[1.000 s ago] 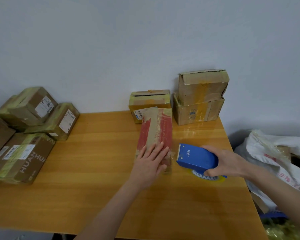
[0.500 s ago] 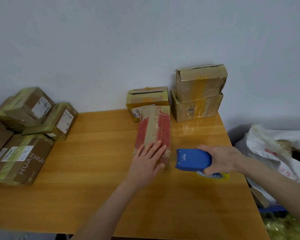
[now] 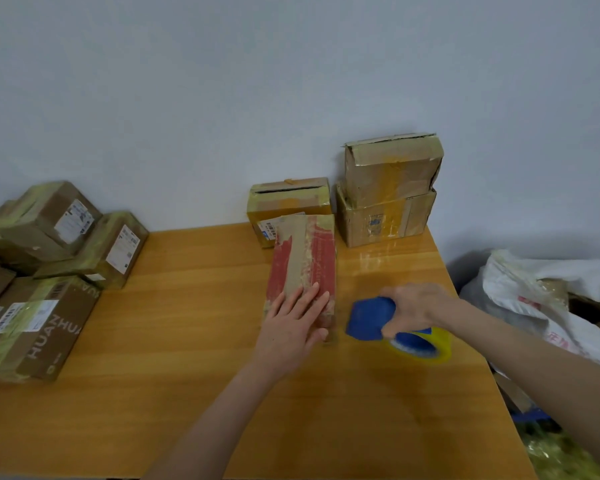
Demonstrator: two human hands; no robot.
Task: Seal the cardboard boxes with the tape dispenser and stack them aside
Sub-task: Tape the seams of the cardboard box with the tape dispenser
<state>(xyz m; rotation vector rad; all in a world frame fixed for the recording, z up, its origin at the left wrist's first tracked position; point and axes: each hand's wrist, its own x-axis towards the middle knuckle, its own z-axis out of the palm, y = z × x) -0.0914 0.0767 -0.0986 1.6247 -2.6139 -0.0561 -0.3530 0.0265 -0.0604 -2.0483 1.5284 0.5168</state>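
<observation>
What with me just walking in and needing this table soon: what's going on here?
A person is taping up boxes. Their left hand lies flat on the near end of a red-patched box on the wooden table, while the right hand grips a blue tape dispenser just beside it. Taped boxes are piled at the table's left; three more boxes stand by the wall.

Blue dispenser [image 3: 370, 318] (yellow tape [image 3: 440, 348])

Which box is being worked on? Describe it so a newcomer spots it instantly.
On the wooden table, look right of centre, in front of the boxes against the wall. The long flat box lies there under the flat left hand, left of the blue tape dispenser. It alone has a red top split by a brown strip.
</observation>
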